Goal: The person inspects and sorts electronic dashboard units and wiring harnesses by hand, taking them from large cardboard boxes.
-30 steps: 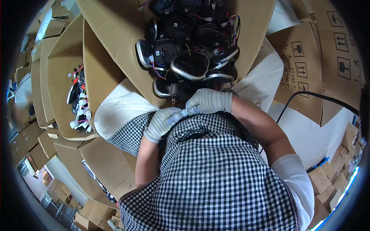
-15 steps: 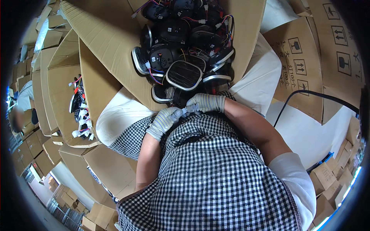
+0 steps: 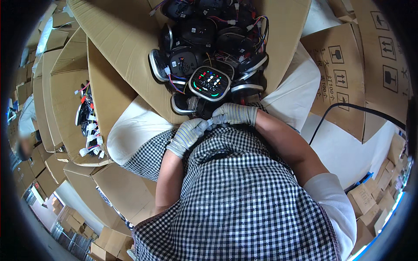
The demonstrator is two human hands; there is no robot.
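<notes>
My left hand (image 3: 186, 135), in a striped knit glove, meets my right hand (image 3: 234, 115), gloved the same way, just above the checkered apron. The fingers of both are pinched together on a small whitish wire connector (image 3: 210, 123), mostly covered by the gloves. Right beyond them, a rounded display unit (image 3: 210, 83) with a silver rim lies face up, its screen lit with red, green, blue and white marks. More black display units (image 3: 198, 32) are heaped behind it in an open cardboard box (image 3: 117, 52), their coloured wires and white plugs hanging loose.
To the left, another open carton (image 3: 69, 100) holds units with white plugs (image 3: 92, 139). Printed cartons (image 3: 335, 78) stand at the right, with a black cable (image 3: 361, 107) arching in front. A person (image 3: 27, 119) is at the far left, among stacked boxes.
The screen of the nearest display unit was dark and is now lit in several colours. My hands stay together at nearly the same spot; the view has shifted slightly.
</notes>
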